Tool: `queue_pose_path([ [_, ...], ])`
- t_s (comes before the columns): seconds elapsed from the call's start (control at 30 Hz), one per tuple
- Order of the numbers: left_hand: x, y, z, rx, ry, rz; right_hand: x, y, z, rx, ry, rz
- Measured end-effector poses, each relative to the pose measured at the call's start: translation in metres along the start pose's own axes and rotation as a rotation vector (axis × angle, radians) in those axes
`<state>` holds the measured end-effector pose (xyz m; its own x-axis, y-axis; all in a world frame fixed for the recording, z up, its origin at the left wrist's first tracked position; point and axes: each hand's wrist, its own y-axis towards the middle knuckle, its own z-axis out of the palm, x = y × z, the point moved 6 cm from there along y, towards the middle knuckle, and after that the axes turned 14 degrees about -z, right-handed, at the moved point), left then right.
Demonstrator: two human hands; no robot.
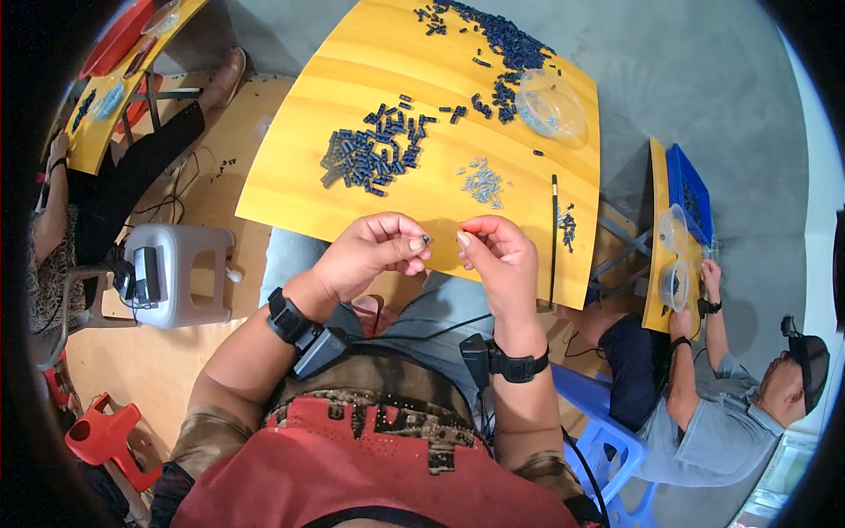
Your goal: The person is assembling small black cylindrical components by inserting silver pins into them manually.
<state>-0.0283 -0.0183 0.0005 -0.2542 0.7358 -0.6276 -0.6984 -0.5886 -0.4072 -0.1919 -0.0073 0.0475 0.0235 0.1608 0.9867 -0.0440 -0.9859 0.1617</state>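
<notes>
Above the near edge of the yellow table, my left hand pinches a small dark piece between thumb and fingertips. Close beside it, my right hand has its thumb and forefinger pressed together; whatever is between them is too small to make out. The two hands do not touch. Beyond my left hand lies a heap of small black plastic parts. A scatter of tiny clear, silvery pieces lies just past my right hand.
A larger black-part pile spreads along the far edge, beside a clear round bowl. At right lie a thin black stick and small dark pieces. Co-workers sit at both sides; a grey stool stands left.
</notes>
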Motion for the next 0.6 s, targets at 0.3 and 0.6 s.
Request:
queue_pose_path([
  [0.3, 0.009, -0.004, 0.001, -0.051, 0.040, -0.007, -0.017, -0.018, 0.006, 0.003, 0.073, 0.069],
  [0.6, 0.011, -0.006, 0.007, -0.048, 0.057, -0.011, -0.004, -0.021, 0.007, -0.008, 0.089, 0.007],
])
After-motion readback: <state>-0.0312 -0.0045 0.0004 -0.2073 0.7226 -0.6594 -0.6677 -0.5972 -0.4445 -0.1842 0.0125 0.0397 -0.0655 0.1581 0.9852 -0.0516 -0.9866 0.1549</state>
